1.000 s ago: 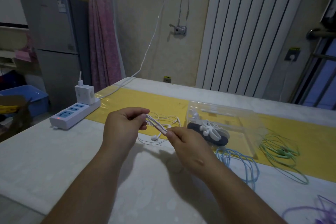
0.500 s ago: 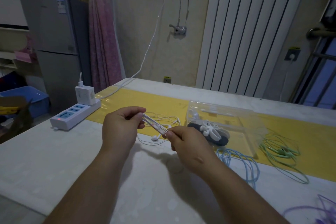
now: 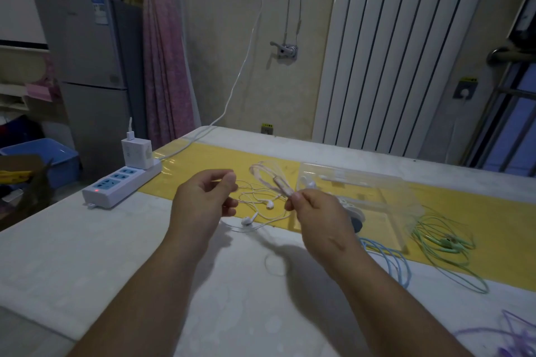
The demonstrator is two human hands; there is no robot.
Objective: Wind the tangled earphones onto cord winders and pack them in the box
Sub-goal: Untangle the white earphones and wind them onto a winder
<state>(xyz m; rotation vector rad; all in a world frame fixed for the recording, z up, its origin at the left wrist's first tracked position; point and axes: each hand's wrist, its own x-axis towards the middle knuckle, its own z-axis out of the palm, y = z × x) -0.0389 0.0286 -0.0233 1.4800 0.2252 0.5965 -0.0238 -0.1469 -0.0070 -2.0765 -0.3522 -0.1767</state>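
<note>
Two hands hovered over the white table [image 3: 87,255]. Your left hand [image 3: 203,203] pinched the cord of the tangled white wired earphones [image 3: 270,204], which lay between your hands at the yellow runner's [image 3: 203,159] edge. Your right hand [image 3: 322,220] pinched a pale pink flat cord winder [image 3: 282,186], blurred. A clear plastic box [image 3: 377,182] sat just right of it. A white panel radiator [image 3: 391,52] and a grey fridge [image 3: 87,66] stood behind.
</note>
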